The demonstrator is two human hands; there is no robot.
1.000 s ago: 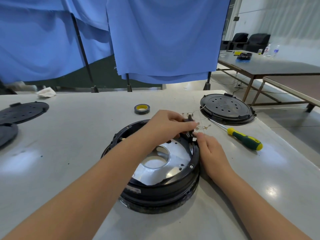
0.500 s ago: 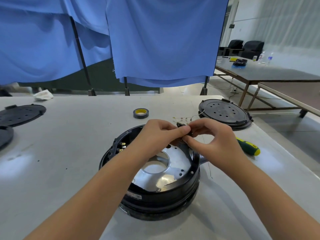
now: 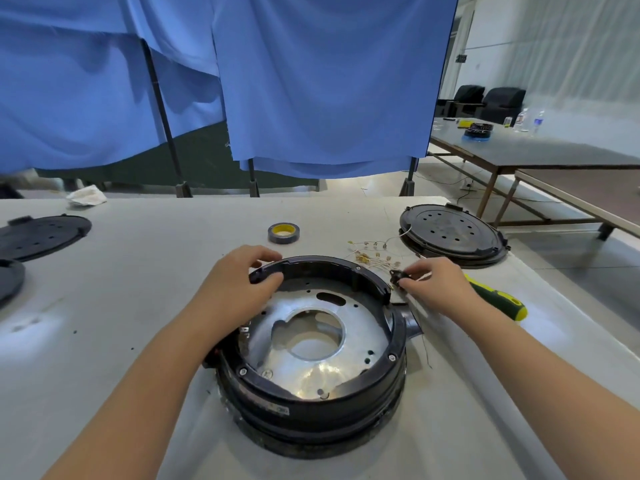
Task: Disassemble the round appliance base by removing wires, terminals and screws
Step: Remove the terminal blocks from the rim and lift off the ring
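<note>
Right hand (image 3: 433, 284) pinches a small black terminal piece (image 3: 396, 274) right of centre, beside loose gold-tipped wires (image 3: 372, 256); left hand (image 3: 242, 282) grips the round black appliance base (image 3: 311, 341) at centre. Dropped, it could vanish among them or roll off the grey tabletop (image 3: 138, 271).

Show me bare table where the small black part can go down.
Free: the wide patch between the tape roll, the left black disc and the base. Crowded: right of the base, among the terminal wires, right hand, screwdriver and right disc.
</note>
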